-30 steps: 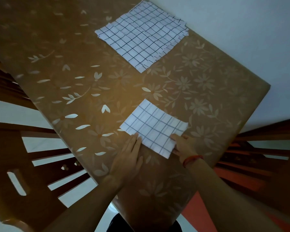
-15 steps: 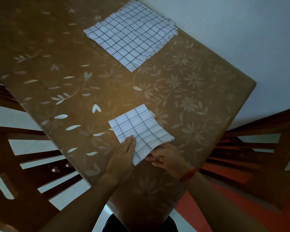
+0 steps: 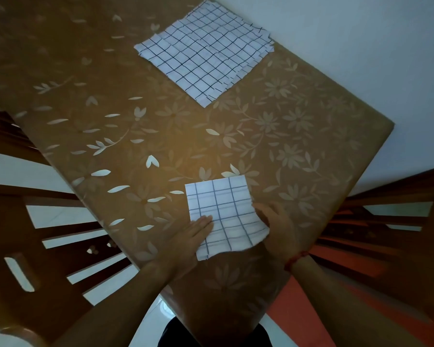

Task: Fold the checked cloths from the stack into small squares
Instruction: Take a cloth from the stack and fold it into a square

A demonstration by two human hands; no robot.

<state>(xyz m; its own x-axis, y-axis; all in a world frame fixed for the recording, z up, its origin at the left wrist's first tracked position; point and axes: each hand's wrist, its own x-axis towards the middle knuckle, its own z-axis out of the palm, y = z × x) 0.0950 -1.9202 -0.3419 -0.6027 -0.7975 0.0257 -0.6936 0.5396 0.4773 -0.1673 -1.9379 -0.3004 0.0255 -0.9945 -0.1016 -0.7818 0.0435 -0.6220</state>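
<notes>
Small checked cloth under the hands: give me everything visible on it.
The folded cloth is white with a thin dark grid. It looks like light woven fabric and is folded to a rough square. It lies on the table near its front edge, well apart from the stack, and its near-right corner is wavy. The left hand rests straight fingers on its near-left part. The right hand touches its right edge; its grip is unclear.

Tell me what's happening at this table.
A person is folding a checked cloth at the near edge of the table. The left hand presses flat on its left side. The right hand is at its right edge, where the cloth curls up, though a grip cannot be made out. The stack of unfolded cloths lies at the far side.
</notes>
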